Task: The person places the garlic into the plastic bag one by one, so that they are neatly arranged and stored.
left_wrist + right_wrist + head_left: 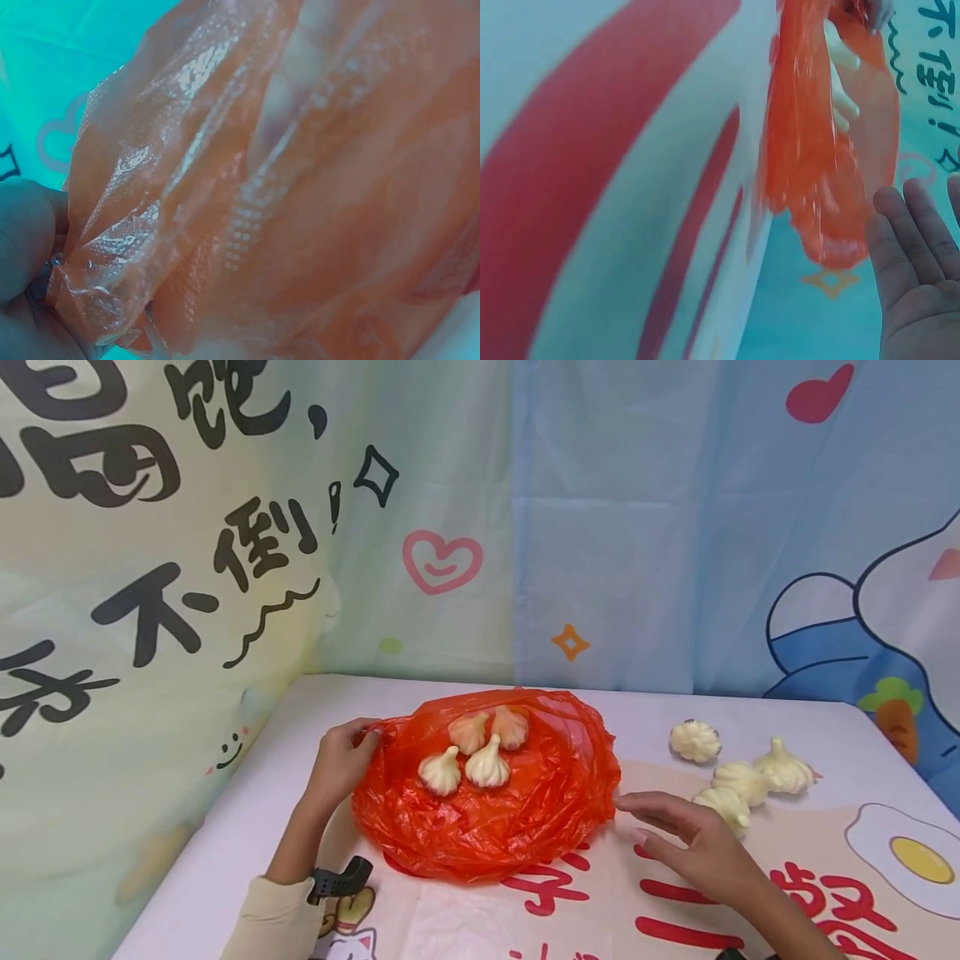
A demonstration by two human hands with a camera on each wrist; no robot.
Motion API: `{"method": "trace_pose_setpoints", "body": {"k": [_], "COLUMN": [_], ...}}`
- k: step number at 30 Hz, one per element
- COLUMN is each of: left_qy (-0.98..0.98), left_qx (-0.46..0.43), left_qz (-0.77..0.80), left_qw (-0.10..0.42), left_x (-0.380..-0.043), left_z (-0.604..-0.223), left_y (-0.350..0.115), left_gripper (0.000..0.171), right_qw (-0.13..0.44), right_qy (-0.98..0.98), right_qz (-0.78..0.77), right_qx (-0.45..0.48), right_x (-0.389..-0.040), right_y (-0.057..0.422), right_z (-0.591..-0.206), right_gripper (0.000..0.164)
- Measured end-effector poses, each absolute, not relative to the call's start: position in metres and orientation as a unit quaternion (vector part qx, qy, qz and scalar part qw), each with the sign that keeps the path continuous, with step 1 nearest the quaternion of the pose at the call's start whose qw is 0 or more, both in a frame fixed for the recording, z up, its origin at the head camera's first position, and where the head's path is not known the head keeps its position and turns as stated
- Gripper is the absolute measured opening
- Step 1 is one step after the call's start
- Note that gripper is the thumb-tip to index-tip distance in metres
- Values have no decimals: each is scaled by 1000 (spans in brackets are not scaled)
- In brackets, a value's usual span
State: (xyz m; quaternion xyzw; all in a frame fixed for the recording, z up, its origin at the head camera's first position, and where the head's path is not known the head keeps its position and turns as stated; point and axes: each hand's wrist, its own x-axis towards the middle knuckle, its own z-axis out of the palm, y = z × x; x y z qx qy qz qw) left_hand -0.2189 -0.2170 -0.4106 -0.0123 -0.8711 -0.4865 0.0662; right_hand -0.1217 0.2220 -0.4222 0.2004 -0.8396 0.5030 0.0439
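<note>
A red plastic bag (540, 810) lies spread on the table with its mouth wide. Several garlic bulbs (488, 763) sit inside it, two of them seen through or against the red film at the back. My left hand (345, 760) pinches the bag's left rim between thumb and fingers; in the left wrist view the crumpled film (112, 285) is gathered at that grip. On the other side, my right hand (693, 839) has its fingers extended, fingertips right at the bag's right edge. The right wrist view shows that palm (922, 300) flat with straight fingers.
To the right of the bag, several more garlic bulbs (741, 782) lie on the table, one (695, 741) slightly apart at the back. The printed tablecloth (600, 910) carries red characters and a fried egg picture. A patterned curtain (600, 527) hangs behind the table.
</note>
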Motion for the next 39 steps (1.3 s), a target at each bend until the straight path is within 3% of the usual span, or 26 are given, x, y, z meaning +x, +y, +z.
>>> {"method": "trace_pose_setpoints", "body": {"k": [16,26,33,39], "left_qy": [-863,-867,-867,-865], "left_qx": [-4,-14,-14,-14], "left_qz": [-501,-493,-493,-497], "left_qw": [61,70,69,69], "left_x": [-216,-217,-217,-218], "left_z": [-409,-409,-410,-410], "left_y": [-217,-217,-217,-219], "left_gripper": [25,26,25,25], "right_qw": [132,33,1,-7], "right_qy": [-915,-937,-938,-942], "right_qz": [379,347,346,328], "right_qx": [48,27,34,73], "right_x": [-108,-112,-120,-128], "right_y": [323,342,337,337], "right_z": [-423,-436,-437,-434], "right_gripper": [48,63,68,59]}}
